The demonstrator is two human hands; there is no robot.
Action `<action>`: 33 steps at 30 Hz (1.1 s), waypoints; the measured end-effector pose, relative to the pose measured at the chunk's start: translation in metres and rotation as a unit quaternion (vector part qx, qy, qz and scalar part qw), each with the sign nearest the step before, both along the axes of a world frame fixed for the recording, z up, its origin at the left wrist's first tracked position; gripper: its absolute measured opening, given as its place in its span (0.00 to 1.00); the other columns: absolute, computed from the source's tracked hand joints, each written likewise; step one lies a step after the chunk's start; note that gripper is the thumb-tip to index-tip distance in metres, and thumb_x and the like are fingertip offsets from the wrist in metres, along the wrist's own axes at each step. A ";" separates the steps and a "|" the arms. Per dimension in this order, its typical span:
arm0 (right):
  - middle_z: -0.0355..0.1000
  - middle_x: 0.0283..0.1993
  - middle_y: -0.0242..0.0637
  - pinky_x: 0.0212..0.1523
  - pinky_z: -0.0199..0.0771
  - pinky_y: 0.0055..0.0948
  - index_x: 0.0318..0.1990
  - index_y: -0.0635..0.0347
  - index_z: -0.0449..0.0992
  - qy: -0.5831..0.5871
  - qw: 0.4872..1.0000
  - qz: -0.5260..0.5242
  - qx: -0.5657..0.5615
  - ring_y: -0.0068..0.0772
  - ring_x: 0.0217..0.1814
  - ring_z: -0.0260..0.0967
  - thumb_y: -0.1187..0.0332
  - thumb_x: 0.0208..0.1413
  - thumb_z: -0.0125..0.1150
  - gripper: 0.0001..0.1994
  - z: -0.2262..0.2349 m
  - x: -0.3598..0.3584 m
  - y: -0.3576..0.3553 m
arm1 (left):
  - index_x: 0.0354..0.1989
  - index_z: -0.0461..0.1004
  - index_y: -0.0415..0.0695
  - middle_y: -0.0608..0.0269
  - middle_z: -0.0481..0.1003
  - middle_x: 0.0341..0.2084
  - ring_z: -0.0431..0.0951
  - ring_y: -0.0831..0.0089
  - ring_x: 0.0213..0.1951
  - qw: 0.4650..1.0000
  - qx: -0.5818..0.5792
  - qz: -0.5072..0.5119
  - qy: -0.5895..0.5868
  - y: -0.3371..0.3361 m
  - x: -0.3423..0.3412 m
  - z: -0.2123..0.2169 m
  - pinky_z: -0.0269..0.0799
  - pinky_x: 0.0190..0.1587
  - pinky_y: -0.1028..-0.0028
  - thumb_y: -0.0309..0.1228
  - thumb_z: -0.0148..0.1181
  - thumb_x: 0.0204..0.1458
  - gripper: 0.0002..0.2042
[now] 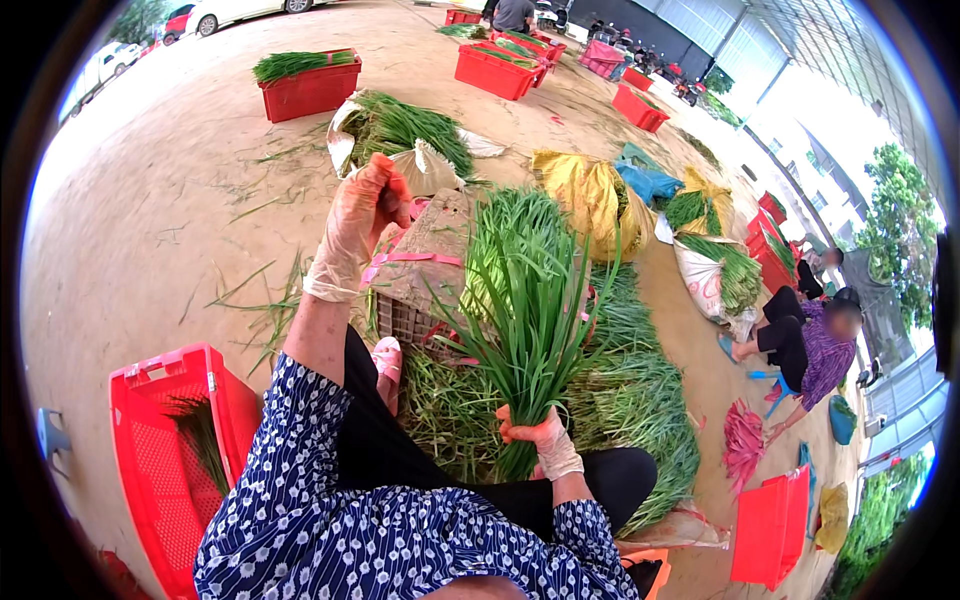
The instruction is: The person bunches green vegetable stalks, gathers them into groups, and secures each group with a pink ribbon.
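Note:
My right hand (543,443), in a thin see-through glove, is closed round the lower stems of a bunch of green chives (530,330), held upright with the leaves fanning out. My left hand (365,210), gloved too, is raised at the left with its fingers pinched together; what they hold, if anything, I cannot make out. Below it stands an upturned crate (400,315) topped by a worn brown board (432,240), with pink strips across it. Another heap of chives (508,235) lies on the board's right side.
Loose chives (635,400) cover the ground at my right. A red crate (165,450) with some stems stands at my left. Ahead are a white sack of chives (405,135) and a yellow sack (580,195). Another person (822,350) sits at the right near a red crate (770,525).

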State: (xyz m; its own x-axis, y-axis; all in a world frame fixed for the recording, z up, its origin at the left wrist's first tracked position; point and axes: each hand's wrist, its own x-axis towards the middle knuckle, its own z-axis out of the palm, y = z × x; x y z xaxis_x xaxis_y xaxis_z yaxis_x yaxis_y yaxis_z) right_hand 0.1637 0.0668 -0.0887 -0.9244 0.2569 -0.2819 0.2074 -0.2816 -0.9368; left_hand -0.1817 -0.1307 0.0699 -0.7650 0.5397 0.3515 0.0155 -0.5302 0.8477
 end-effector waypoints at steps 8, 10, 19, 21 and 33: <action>0.79 0.33 0.43 0.35 0.81 0.32 0.46 0.69 0.80 -0.012 1.000 0.018 0.017 0.34 0.32 0.78 0.80 0.43 0.70 0.19 -0.006 0.000 0.000 | 0.41 0.78 0.41 0.65 0.75 0.25 0.75 0.71 0.30 0.818 -0.246 0.198 0.480 0.049 0.025 -0.041 0.73 0.36 0.71 0.24 0.55 0.60 0.06; 0.79 0.36 0.42 0.34 0.80 0.32 0.46 0.69 0.79 -0.021 0.999 0.032 0.005 0.34 0.33 0.78 0.79 0.45 0.72 0.18 -0.012 0.001 0.005 | 0.37 0.77 0.41 0.67 0.74 0.24 0.74 0.74 0.26 0.895 -0.281 0.158 0.308 0.051 0.023 -0.040 0.72 0.31 0.73 0.27 0.54 0.62 0.06; 0.78 0.44 0.49 0.36 0.82 0.38 0.55 0.69 0.72 -0.021 0.996 0.041 -0.075 0.39 0.35 0.78 0.78 0.48 0.74 0.25 -0.045 -0.003 0.015 | 0.37 0.77 0.39 0.74 0.66 0.16 0.63 0.83 0.17 0.997 -0.039 0.050 0.041 0.025 0.026 0.004 0.61 0.22 0.80 0.28 0.50 0.66 0.09; 0.78 0.46 0.52 0.36 0.82 0.39 0.57 0.69 0.70 -0.034 0.984 0.021 -0.175 0.42 0.36 0.78 0.78 0.47 0.73 0.28 -0.056 -0.002 0.018 | 0.39 0.77 0.37 0.72 0.69 0.18 0.67 0.81 0.19 0.997 -0.057 0.014 0.050 0.019 0.027 0.006 0.65 0.25 0.80 0.27 0.53 0.65 0.08; 0.78 0.46 0.49 0.33 0.81 0.38 0.58 0.66 0.69 -0.003 0.998 0.064 -0.025 0.40 0.36 0.78 0.81 0.47 0.72 0.28 -0.043 -0.001 0.015 | 0.34 0.75 0.42 0.60 0.73 0.20 0.76 0.64 0.25 0.885 -0.276 0.166 0.337 0.049 0.050 -0.038 0.72 0.28 0.68 0.30 0.61 0.56 0.05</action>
